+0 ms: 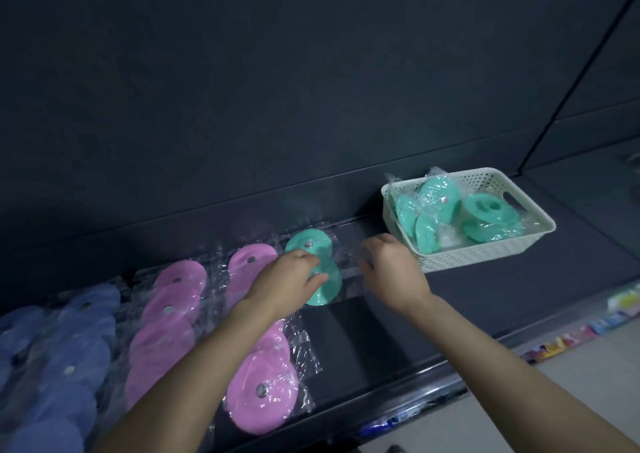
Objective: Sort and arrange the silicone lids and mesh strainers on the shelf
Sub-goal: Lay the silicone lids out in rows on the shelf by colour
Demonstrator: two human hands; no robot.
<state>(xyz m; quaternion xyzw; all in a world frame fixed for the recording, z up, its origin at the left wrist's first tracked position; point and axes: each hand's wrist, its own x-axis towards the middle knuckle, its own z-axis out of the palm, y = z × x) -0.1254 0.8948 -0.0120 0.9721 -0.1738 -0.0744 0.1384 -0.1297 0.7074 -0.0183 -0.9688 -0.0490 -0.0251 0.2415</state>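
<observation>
On the shelf point(363, 341), pinched in the left hand point(287, 279): a wrapped teal lid point(327, 288), thumb on its near face, fingers curled over its far edge. Just right of it, the right hand point(393, 269), fingers bent down at the clear wrap point(349, 258); grip impossible to tell. Touching the held lid on the far side, a second teal lid point(308, 240). Further right, in the white basket point(485, 257), at least five more teal lids point(491, 206). To the left, two overlapping rows of pink lids point(173, 310), then blue lids point(79, 348), too overlapped to count.
</observation>
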